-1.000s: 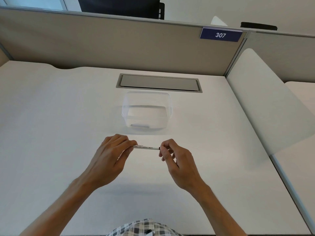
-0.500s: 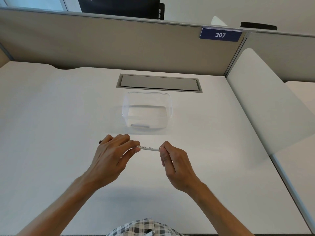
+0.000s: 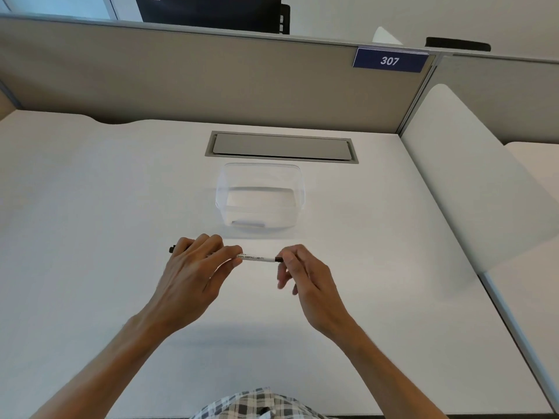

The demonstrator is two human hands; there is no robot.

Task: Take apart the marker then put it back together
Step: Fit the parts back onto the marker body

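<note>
Since a moment ago the left hand [image 3: 193, 273] has slid along the marker [image 3: 255, 257], its grip holding the barrel; the right hand [image 3: 305, 276] pinches the dark end; held above the surface [image 3: 90, 207] near its front edge, seemingly not yet apart.

marker [image 3: 257, 257] between both hands | container [image 3: 260, 197] behind | desk [image 3: 90, 192] beneath

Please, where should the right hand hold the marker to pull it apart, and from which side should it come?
Probably at the dark right end of the marker, coming from the right along its length. The marker lies level, left to right; the left hand already wraps its left part, so only the right end is free. The right hand pinches there now with its fingertips.
</note>
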